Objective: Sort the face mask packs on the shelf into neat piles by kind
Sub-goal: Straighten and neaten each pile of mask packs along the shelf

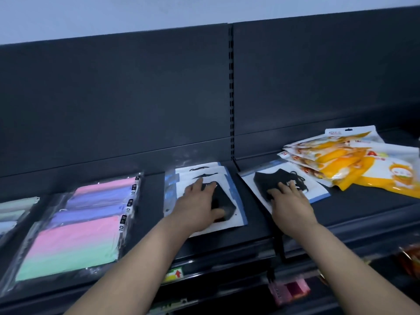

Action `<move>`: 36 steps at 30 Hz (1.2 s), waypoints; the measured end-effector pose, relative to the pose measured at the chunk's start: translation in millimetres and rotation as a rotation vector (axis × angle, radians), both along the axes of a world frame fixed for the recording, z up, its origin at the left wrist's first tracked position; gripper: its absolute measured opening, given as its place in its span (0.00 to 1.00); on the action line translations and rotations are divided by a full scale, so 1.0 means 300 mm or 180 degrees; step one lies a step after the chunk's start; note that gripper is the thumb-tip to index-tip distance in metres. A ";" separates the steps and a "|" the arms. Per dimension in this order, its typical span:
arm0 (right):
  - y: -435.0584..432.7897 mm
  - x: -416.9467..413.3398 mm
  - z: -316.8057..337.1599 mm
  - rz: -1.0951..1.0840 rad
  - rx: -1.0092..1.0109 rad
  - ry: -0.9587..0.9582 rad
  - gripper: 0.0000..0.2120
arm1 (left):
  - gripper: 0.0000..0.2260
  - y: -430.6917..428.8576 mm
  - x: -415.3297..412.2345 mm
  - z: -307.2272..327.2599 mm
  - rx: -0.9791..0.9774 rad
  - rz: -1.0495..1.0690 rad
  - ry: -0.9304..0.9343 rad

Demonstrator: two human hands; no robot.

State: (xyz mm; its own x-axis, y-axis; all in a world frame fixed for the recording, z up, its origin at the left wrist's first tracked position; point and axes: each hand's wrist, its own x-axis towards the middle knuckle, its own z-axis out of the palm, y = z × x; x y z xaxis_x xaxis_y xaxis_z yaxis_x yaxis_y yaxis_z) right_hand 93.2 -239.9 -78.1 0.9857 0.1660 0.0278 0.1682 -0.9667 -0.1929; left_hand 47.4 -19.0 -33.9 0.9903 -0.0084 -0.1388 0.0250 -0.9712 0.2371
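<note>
The dark grey shelf runs the full width of the view, with a matching back panel behind it and a pale wall above; a slotted upright splits the panel, and I place everything from its foot. Well to its left lies the biggest group, the pastel mask packs, in a fanned pile of pink, purple and green. Far right of the upright, the yellow cartoon packs sprawl in a loose, overlapping heap. Just left of the upright sits the black mask pile, several packs stepped on one another. Just right of it lies a single black mask pack, skewed to the shelf edge.

The left hand rests flat on the pile, fingers spread, gripping nothing. The right hand lies flat on the single pack, fingers spread, pressing rather than pinching.

The step seems to be joining the stray pack to its pile. Slippery film slides easily, so I would hold the pile down, drag the pack across the divider foot, square it, then lay it on top.
</note>
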 end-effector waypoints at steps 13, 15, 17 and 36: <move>-0.326 0.042 0.007 0.0421 0.0398 -0.0002 0.11 | 0.14 -0.502 0.196 -0.034 -0.2655 0.1653 -0.0152; -0.335 0.044 0.018 0.0521 0.0504 -0.0014 0.14 | 0.13 -0.510 0.213 -0.036 -0.3347 0.2121 -0.0313; -0.337 0.043 0.035 0.0565 0.0632 -0.0030 0.23 | 0.13 -0.511 0.227 -0.039 -0.3718 0.2537 -0.0557; 0.066 -0.060 0.091 0.2080 0.0299 -0.0049 0.36 | 0.13 -0.154 -0.139 0.060 -0.4612 0.3428 -0.1052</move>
State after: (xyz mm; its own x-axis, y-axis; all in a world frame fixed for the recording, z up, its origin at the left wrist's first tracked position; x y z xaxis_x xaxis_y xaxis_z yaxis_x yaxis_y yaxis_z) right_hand 75.2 -220.2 -50.8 0.6822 0.7263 0.0847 0.7182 -0.6437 -0.2643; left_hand 5.8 -65.3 -16.0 0.6281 0.6531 -0.4231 0.2093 0.3819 0.9002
